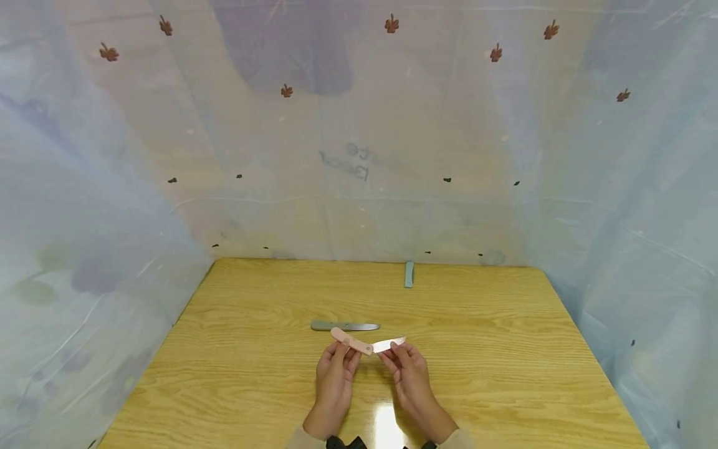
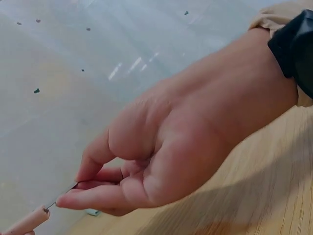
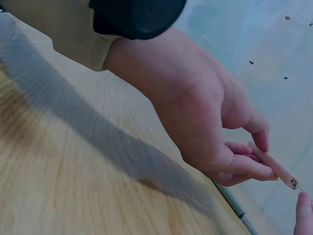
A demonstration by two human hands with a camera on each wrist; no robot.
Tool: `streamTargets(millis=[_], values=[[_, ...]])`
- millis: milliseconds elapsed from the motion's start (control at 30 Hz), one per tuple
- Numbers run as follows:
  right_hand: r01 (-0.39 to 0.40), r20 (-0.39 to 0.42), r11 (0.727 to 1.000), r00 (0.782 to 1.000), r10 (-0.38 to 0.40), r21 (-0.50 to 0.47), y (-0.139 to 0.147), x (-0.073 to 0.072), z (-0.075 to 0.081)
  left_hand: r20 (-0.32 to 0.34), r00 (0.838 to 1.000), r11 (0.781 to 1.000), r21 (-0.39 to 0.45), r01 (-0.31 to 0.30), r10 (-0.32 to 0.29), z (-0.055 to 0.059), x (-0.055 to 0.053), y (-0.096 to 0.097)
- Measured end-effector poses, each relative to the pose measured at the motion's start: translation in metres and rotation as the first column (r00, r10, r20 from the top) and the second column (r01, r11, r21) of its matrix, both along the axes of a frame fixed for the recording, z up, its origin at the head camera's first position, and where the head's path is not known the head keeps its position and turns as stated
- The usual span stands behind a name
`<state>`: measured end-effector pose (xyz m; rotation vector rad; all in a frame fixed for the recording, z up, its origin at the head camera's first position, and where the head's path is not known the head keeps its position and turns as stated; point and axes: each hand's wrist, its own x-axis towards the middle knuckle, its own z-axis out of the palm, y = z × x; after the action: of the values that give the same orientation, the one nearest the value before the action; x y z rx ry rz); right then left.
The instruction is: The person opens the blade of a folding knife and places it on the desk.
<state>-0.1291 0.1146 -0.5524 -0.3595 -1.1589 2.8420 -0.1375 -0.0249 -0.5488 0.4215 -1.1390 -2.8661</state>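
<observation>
A pink-handled folding knife is held up above the table, its blade swung out from the handle. My left hand pinches the handle between thumb and fingers. With thumb and fingertips, my right hand grips the shiny blade. The left wrist view mostly catches the right hand at the thin blade edge. In the right wrist view, the left hand holds the pink handle, with a right-hand fingertip at the corner. Just beyond the hands lies an unfolded grey-green folding knife.
A teal folding knife, folded closed, lies near the back edge of the wooden table. Hanging plastic sheeting with leaf-shaped marks surrounds the table at the back and sides. Glare shows on the tabletop between the forearms.
</observation>
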Motion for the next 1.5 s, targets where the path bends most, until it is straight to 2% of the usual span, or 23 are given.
streamTargets(millis=[267, 567, 733, 900, 1000, 1233, 1500], values=[[0.028, -0.023, 1.0, 0.999, -0.028, -0.01, -0.01, 0.002, -0.003, 0.004, 0.996, 0.995, 0.03, -0.093, 0.093, 0.0, 0.002, 0.004], [0.099, -0.027, 0.995, 0.995, -0.098, 0.003, -0.018, 0.001, -0.01, 0.03, 0.992, 0.988, 0.097, -0.124, 0.122, -0.003, 0.001, 0.007], [0.135, -0.045, 0.99, 0.99, -0.133, 0.033, -0.023, 0.002, -0.012, 0.049, 0.984, 0.981, 0.079, -0.177, 0.174, -0.005, 0.002, 0.01], [0.171, -0.064, 0.984, 0.984, -0.169, 0.04, -0.029, 0.003, -0.011, -0.028, 0.97, 0.967, 0.09, -0.236, 0.24, -0.003, 0.004, 0.015], [0.191, -0.045, 0.982, 0.981, -0.191, 0.006, -0.032, 0.003, -0.012, -0.057, 0.967, 0.965, 0.095, -0.244, 0.25, -0.002, 0.006, 0.017], [0.217, -0.014, 0.975, 0.976, -0.217, -0.041, -0.037, 0.004, -0.015, 0.053, 0.971, 0.968, 0.087, -0.235, 0.231, -0.002, 0.003, 0.016], [0.18, 0.033, 0.984, 0.983, -0.18, 0.004, -0.036, 0.001, -0.017, 0.076, 0.963, 0.965, 0.017, -0.261, 0.259, -0.007, 0.003, 0.007]])
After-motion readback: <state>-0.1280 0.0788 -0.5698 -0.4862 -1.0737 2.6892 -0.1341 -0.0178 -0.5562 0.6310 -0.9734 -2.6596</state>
